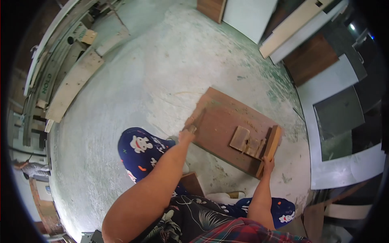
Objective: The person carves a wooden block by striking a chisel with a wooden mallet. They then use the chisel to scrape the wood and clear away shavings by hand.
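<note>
A brown wooden board [221, 141] lies flat on the floor before my knees. My left hand [186, 136] is closed round a hand tool [200, 118] with a narrow, dark end, over the board's left edge; its exact kind is blurred. My right hand [268, 164] grips the near end of a wooden bar [272, 146] that runs along the board's right side. Beside that bar sits a small wooden block [240, 137], with rough wood pieces [254, 146] between them. Shavings [243, 110] are scattered on the board's far half.
Timber planks [77, 83] are stacked along the left. Panels and boards [300, 24] lean at the upper right, above a pale cut-out panel [316, 150]. A brown wooden piece [193, 184] shows between my legs. Another person [36, 168] is at the far left.
</note>
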